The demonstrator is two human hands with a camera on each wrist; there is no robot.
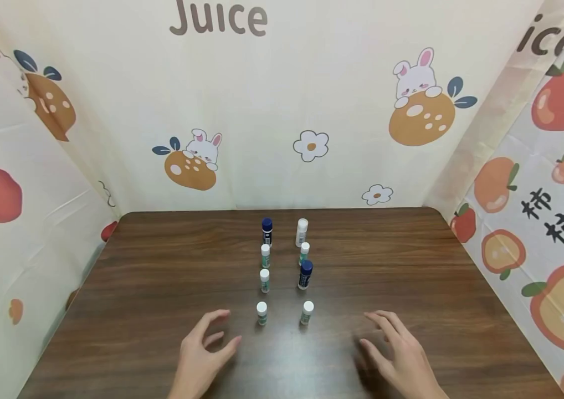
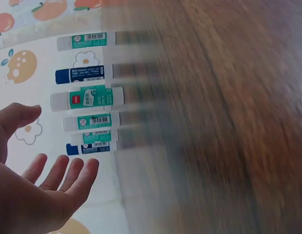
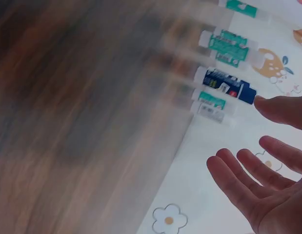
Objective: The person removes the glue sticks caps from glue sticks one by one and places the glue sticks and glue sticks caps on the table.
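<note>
From my end I have, at the left, the left hand (image 1: 201, 354) over the bench (image 1: 137, 288), thumb and fingers bent in a wide, loose curve with nothing between them. Next comes the left row of glue sticks: a near white-capped stick (image 1: 262, 313), two white-capped sticks (image 1: 265, 281) behind, then a navy-capped stick (image 1: 267, 233) at the back. In the right row I see a small white-capped stick (image 1: 307, 313) nearest, a second navy-capped stick (image 1: 304, 275), a green-labelled stick (image 1: 304, 251) partly behind it, and a white stick (image 1: 302, 233) farthest off. All eight stand upright; I judge that two rows between the hands keep each one reachable from its own side. Farther right, the right hand (image 1: 404, 352) is empty too, spread just as loosely, well apart from its row. I'd guess that shape leaves room for a stick.

As for writing, the left wrist view shows me a red patch (image 2: 76, 99) like a brand mark, too small to read, and a barcode (image 2: 95, 36). The back cloth (image 1: 272, 100) says "Juice", then "ice" at its right; the right cloth (image 1: 526, 321) carries 柿
</note>
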